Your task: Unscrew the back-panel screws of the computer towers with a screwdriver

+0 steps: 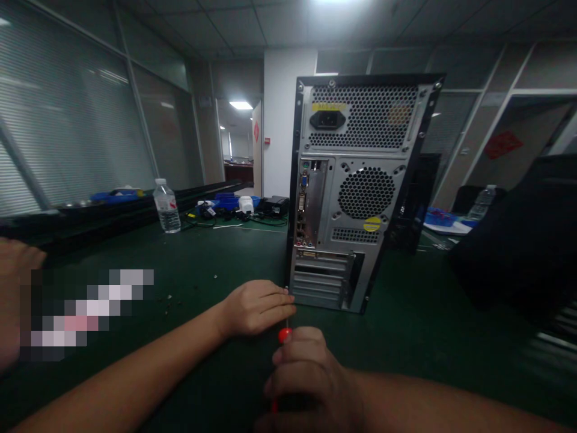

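Observation:
A desktop computer case (325,240) stands upright on the green tabletop, its metal back panel facing me. At its lower left corner is my left hand (258,307), fingers pressed together. The fingertips meet the case edge beside a thin metal shaft, and what they pinch there is hidden. Below it, my right hand (311,379) is wrapped around the red handle of a screwdriver (285,335). The screwdriver's shaft points away from me toward that same corner. Its tip is covered by my left fingers.
Another person's hand (18,264) shows at the left edge, near a blurred-out patch. A water bottle (166,207) stands on the tabletop (216,258), with cables and a black adapter (274,207) farther back. A large dark object (518,240) fills the right side. Small bits lie scattered at left.

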Available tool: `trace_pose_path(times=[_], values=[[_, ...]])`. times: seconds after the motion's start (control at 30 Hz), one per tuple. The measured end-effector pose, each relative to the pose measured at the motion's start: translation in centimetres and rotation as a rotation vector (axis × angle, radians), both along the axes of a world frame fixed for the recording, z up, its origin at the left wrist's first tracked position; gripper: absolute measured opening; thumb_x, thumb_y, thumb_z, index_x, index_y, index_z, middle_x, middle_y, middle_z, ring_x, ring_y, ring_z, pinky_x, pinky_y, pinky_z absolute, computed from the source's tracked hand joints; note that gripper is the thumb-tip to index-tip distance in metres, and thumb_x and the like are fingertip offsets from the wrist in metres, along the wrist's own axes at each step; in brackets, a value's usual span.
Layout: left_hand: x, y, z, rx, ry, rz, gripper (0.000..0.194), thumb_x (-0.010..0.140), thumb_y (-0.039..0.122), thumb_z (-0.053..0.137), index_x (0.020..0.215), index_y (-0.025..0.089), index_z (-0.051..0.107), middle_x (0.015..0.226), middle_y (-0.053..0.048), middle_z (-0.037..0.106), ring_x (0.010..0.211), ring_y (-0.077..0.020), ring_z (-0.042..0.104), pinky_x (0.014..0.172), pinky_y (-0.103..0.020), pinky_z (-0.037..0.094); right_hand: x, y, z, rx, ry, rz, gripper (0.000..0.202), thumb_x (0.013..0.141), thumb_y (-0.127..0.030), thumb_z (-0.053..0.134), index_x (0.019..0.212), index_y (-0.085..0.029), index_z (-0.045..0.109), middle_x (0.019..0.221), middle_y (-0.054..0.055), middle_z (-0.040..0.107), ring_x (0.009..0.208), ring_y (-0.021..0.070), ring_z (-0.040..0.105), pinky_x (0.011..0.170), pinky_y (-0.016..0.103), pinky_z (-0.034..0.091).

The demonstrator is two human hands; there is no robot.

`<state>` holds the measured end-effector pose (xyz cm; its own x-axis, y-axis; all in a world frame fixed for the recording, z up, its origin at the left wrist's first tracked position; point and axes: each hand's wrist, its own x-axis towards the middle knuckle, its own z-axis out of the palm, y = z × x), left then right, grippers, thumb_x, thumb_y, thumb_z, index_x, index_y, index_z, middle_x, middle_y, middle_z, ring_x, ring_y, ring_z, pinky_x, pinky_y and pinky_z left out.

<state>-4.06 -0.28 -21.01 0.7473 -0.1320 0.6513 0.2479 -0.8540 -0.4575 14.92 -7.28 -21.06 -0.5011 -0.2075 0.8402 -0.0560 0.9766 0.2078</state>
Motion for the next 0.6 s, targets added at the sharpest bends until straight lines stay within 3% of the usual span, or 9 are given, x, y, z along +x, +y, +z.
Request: trace_pose_path(times=[0.1,0.23,0.37,0.43,0.6], values=[[0.3,0.1,-0.1,-0.037,-0.042,-0.007,0.012,0.090,0.013,0.061,0.100,0.010,0.066,0.095,-0.010,0.075,0.090,-0.0186,0.072,0.076,-0.030,0.062,0.2,0.2,-0.5,0.014,-0.002,0.068,0.031,0.108,-0.025,0.029,0.105,-0.016,0.059,0.105,0.001,0.055,0.108,0.0166,0.048,0.094,0.034,0.038],[0.6,0.1,-0.2,-0.082,-0.110,-0.026,0.006,0.086,0.015,0.068,0.088,0.010,0.064,0.082,-0.006,0.073,0.080,-0.0153,0.071,0.072,-0.027,0.061,0.0,0.2,-0.9,-0.059,0.105,0.106,0.024,0.105,-0.026,0.039,0.099,-0.013,0.059,0.103,0.002,0.055,0.105,0.0168,0.050,0.090,0.034,0.039],[0.7,0.1,-0.2,-0.078,-0.136,0.000,0.010,0.086,0.018,0.069,0.082,0.012,0.062,0.077,-0.005,0.071,0.076,-0.0141,0.070,0.070,-0.026,0.060,-0.2,-0.1,-0.8,-0.049,0.113,0.033,0.025,0.104,-0.026,0.045,0.106,-0.016,0.067,0.097,0.001,0.056,0.100,0.0150,0.050,0.089,0.033,0.038],[0.6,0.1,0.0,-0.066,-0.129,0.020,0.012,0.087,0.020,0.067,0.080,0.012,0.061,0.078,-0.005,0.071,0.077,-0.0146,0.070,0.072,-0.028,0.061,-0.1,-0.3,-0.6,-0.011,0.042,-0.027,0.025,0.104,-0.028,0.045,0.111,-0.017,0.067,0.104,0.000,0.061,0.102,0.0140,0.052,0.090,0.032,0.038],[-0.2,0.4,0.2,0.012,0.003,0.015,0.018,0.094,0.019,0.053,0.103,0.010,0.066,0.100,-0.012,0.075,0.094,-0.0197,0.071,0.083,-0.033,0.062,0.5,-0.3,0.2,0.066,-0.152,-0.122,0.033,0.107,-0.031,0.036,0.115,-0.023,0.067,0.121,-0.005,0.065,0.114,0.0132,0.051,0.097,0.032,0.037]])
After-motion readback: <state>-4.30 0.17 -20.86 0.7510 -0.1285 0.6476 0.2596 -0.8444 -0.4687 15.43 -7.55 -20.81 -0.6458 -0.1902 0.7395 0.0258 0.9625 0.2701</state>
